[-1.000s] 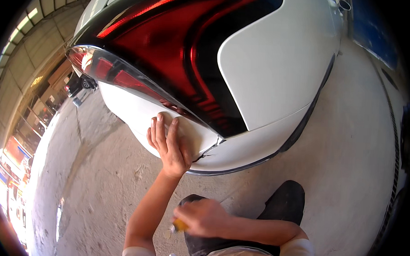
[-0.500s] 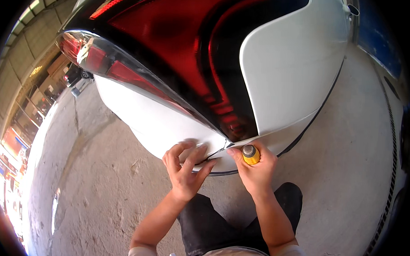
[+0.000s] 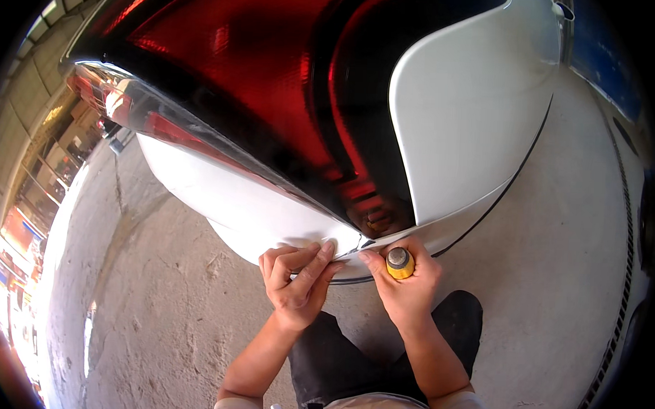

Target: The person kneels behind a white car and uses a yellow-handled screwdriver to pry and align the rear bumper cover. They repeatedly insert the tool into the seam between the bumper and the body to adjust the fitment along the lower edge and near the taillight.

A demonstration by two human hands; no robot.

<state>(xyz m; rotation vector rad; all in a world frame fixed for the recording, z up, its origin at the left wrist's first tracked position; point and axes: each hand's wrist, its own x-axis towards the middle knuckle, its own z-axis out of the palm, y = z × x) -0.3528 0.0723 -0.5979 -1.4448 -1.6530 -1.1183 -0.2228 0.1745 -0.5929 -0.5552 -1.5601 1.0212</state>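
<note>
In front of me is the corner of a white car, with a large red and black tail light [image 3: 267, 80] above a white bumper [image 3: 220, 190]. A seam [image 3: 355, 241] with dark marks runs below the lamp's lower tip. My left hand [image 3: 294, 284] is against the bumper left of this seam, fingers bent and thumb brought close to the index finger; anything between them is hidden. My right hand [image 3: 409, 288] is wrapped round a yellow-handled tool [image 3: 400, 264], whose dark, grey-capped end points up at me. Its thumb rests by the seam; the tool's other end is hidden.
A white panel [image 3: 475, 116] rises beside the lamp. Concrete floor [image 3: 173, 293] stretches around the car, and a dark slotted drain [image 3: 627, 251] runs along the right. Blue bodywork [image 3: 606, 63] stands at the upper right. My dark-trousered knees [image 3: 459, 317] are below my hands.
The left thumb and fingers have drawn closer together at the bumper seam. My right hand stays by the seam with the yellow-handled tool. The view has shifted slightly.
</note>
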